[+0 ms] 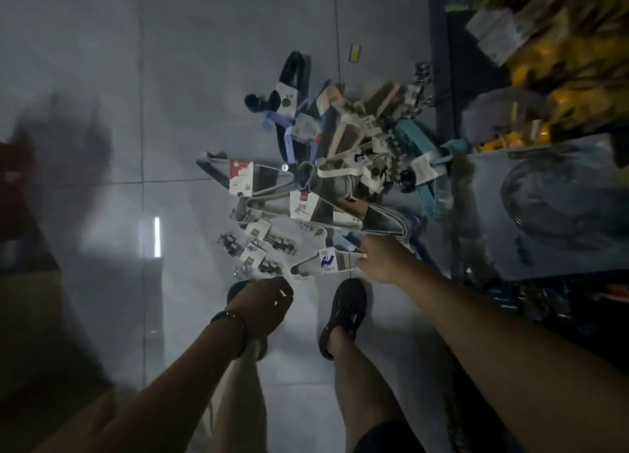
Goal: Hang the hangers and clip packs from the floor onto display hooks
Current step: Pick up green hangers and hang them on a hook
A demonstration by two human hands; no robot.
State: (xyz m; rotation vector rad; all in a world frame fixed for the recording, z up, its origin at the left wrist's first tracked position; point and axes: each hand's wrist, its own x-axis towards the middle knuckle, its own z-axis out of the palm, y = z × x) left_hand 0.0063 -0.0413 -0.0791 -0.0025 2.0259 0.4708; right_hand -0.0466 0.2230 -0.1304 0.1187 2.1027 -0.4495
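My view: both arms stretched down and forward. Left hand (pixel 269 303) knuckles up, fingers curled under, contents hidden. Right hand (pixel 377 262) farther out, fingertips pinching end of white hanger pack (pixel 326 263).

shelf goods (pixel 544 44) at upper right smeared beyond my reading, red shape (pixel 13 180) cut by the left edge, label print on the hanger packs (pixel 304 207) too small for me, left grip (pixel 269 299) fingers curled out of sight, hiding most of one sandal (pixel 237 287)
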